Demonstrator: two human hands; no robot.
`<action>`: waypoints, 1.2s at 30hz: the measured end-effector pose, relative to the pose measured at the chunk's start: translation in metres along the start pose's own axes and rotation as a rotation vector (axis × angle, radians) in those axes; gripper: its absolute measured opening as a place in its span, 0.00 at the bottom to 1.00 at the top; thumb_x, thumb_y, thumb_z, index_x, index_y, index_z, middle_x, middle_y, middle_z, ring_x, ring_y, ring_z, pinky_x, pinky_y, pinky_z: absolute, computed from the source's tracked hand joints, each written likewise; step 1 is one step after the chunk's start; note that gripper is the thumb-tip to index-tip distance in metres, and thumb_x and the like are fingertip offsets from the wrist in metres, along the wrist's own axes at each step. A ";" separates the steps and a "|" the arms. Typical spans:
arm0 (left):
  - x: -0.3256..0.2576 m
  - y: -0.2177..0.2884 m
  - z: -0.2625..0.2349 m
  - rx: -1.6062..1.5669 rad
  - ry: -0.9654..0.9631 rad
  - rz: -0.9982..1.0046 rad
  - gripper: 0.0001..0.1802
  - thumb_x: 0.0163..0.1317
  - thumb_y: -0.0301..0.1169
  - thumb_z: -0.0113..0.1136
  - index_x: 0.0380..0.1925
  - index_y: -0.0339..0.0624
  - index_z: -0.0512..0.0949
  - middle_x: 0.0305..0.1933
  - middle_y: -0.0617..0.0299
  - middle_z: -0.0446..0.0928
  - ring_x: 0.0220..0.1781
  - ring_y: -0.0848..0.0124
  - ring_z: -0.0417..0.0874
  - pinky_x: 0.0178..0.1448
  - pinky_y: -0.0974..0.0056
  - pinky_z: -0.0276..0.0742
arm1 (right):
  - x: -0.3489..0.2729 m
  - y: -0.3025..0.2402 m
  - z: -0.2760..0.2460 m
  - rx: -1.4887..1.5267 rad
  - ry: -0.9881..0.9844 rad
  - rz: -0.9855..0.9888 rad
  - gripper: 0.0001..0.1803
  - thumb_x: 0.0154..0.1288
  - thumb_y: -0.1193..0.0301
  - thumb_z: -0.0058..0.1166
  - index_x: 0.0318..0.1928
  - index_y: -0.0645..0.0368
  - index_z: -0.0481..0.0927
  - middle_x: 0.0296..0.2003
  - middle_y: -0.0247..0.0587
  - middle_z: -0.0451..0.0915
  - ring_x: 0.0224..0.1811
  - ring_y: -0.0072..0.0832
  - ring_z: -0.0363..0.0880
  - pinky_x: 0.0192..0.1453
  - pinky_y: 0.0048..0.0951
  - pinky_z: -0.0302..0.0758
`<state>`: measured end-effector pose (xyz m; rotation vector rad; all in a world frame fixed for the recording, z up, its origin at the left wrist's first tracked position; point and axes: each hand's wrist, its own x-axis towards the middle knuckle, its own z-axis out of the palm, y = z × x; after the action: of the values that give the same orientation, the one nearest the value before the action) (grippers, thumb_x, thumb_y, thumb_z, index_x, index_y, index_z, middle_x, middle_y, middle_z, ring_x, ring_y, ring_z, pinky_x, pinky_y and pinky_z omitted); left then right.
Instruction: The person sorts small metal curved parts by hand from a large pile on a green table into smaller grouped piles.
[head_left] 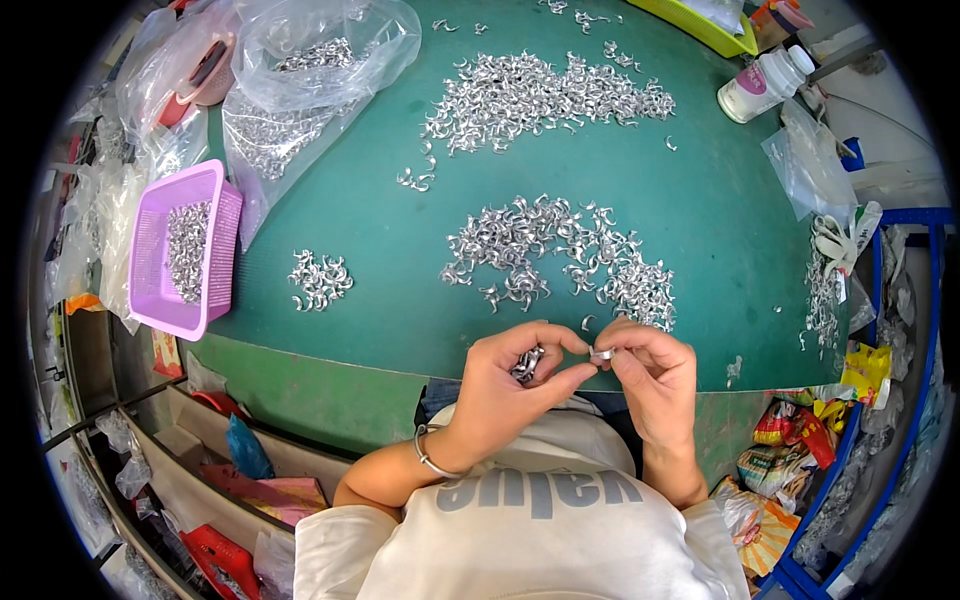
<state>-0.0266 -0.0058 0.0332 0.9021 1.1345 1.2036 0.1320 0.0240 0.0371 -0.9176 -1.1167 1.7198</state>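
At the table's near edge, my left hand (500,385) is closed around several small curved silver metal pieces (526,365) cupped in its palm. Its thumb and forefinger tips meet the fingers of my right hand (657,378). Between the two hands' fingertips is one curved silver metal piece (603,353), pinched by the right thumb and forefinger. Whether the left fingertips also grip it, I cannot make out. Just beyond the hands spreads a loose pile of the same pieces (535,232), and a single piece (587,322) lies close to the fingertips.
A larger heap of pieces (540,98) covers the far part of the green table (370,200). On the left are a small cluster (321,280), a purple basket (220,250) and a clear plastic bag (375,50), both containing pieces. A white bottle (750,92) stands far right.
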 end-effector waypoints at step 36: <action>0.003 -0.036 -0.012 0.004 0.068 -0.323 0.06 0.58 0.26 0.58 0.33 0.33 0.80 0.19 0.75 0.68 0.19 0.88 0.59 0.20 0.78 0.51 | -0.022 -0.012 -0.258 -1.285 1.146 -0.283 0.05 0.54 0.76 0.57 0.33 0.62 0.81 0.28 0.42 0.79 0.31 0.32 0.75 0.38 0.29 0.71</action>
<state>-0.0295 -0.0092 -0.0048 0.6541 1.2820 0.9722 0.3742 0.0837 -0.0337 -1.9704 -1.2895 -0.1226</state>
